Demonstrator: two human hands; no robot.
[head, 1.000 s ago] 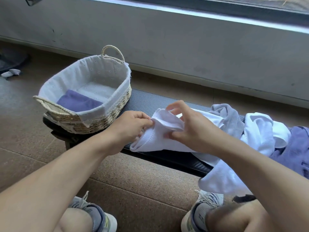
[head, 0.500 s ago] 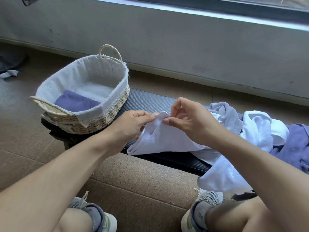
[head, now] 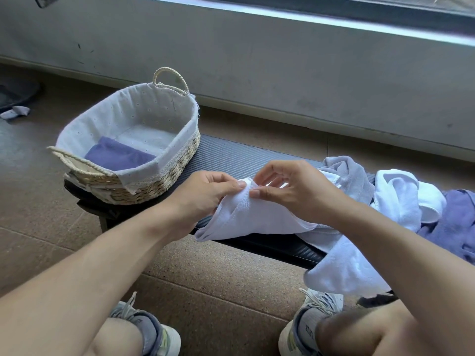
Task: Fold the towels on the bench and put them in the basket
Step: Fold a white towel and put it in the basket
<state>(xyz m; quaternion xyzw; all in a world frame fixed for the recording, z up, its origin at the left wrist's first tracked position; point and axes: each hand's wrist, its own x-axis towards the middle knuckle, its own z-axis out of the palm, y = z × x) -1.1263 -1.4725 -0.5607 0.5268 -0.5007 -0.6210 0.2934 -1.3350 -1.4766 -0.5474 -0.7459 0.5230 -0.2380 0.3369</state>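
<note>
A white towel (head: 259, 217) lies across the dark bench (head: 231, 155), its right end hanging over the front edge. My left hand (head: 205, 194) pinches the towel's raised corner between thumb and fingers. My right hand (head: 290, 191) pinches the same edge right beside it, the other fingers lifted. A woven basket (head: 164, 176) with a white liner stands on the bench's left end, holding a folded purple towel (head: 118, 156). More towels are heaped at the right: a grey towel (head: 344, 170), a second white towel (head: 401, 199) and a purple towel (head: 457, 222).
A low grey wall (head: 257, 60) runs behind the bench under a window ledge. My two shoes (head: 308, 322) rest on the brown speckled floor in front. A small crumpled cloth (head: 15, 113) lies on the floor at the far left.
Both hands have worked along the white towel's edge and come together at its upper corner. The towel's fold has flattened, and the view has shifted slightly.
</note>
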